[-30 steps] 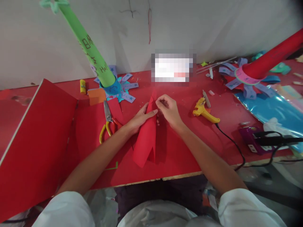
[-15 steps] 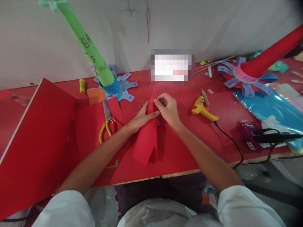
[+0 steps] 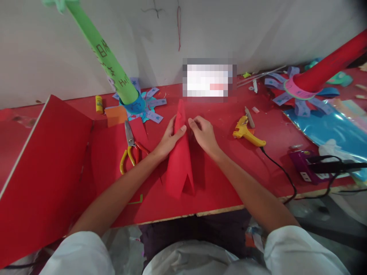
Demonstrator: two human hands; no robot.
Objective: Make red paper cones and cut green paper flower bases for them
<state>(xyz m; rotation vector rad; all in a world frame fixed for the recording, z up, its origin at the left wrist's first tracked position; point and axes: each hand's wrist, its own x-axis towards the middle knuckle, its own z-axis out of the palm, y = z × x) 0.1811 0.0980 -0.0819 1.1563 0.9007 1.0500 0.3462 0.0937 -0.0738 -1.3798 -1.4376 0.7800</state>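
A red paper cone [image 3: 179,164] lies on the red table [image 3: 218,191], its narrow tip pointing to the wall and its wide, notched end towards me. My left hand [image 3: 171,139] is wrapped round the upper part of the cone, thumb on top. Just right of the cone is my right hand [image 3: 203,133], thumb and index finger pressed together; whatever is between them is too small to make out. Scissors [image 3: 130,139] with yellow handles and a red-handled tool [image 3: 141,148] lie left of my left hand.
A yellow glue gun [image 3: 248,133] with a black cord lies to the right, near a purple box [image 3: 304,164]. A green tube [image 3: 107,57] and a red tube [image 3: 332,65] stand behind. A large red board [image 3: 48,172] leans at left.
My right hand has come off the cone and moved slightly right. The cone, still in my left hand, has turned a little, its tip shifting left.
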